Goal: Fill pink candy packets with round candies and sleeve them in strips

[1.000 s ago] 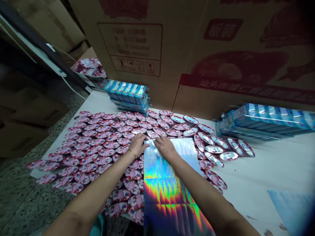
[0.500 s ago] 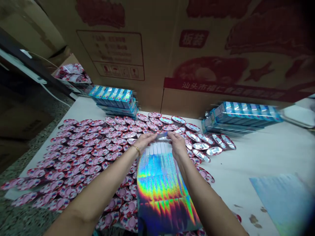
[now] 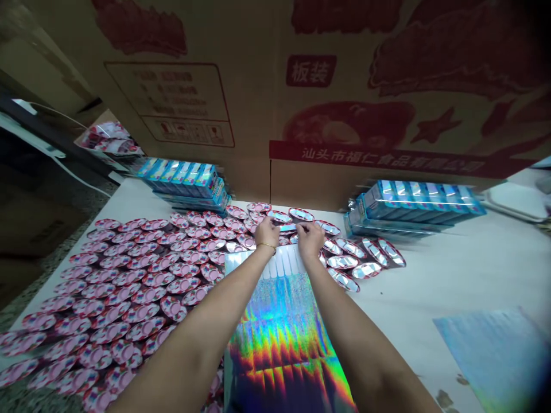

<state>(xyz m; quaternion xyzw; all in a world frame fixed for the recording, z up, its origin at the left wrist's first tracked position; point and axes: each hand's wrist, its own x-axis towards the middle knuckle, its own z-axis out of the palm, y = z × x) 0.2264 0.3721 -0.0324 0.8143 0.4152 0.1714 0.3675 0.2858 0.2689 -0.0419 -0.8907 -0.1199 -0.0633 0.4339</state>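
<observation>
A small shiny sticker strip (image 3: pixel 288 228) is stretched between my hands, above the oval tops of the packs at the back. My left hand (image 3: pixel 267 234) pinches its left end and my right hand (image 3: pixel 310 238) its right end. Under my wrists lies a rainbow-coloured holographic sticker sheet (image 3: pixel 279 310), with pale blank strips along its far edge. Rows of red-and-pink oval-topped packs (image 3: pixel 114 289) stand close together on the left. Several packs (image 3: pixel 342 262) at the right bear silvery strips across their tops.
A tall printed cardboard carton (image 3: pixel 247 178) walls off the back of the white table (image 3: pixel 408 298). Blue boxes wrapped in clear film stand at the back left (image 3: pixel 183 179) and back right (image 3: pixel 424 198). Another shiny sheet (image 3: pixel 486 338) lies at the right. A white cable (image 3: pixel 77 176) hangs at the left.
My hands have moved away from the sheet's far edge, with the strip now apart from it and over the packs behind. The view has shifted slightly.
</observation>
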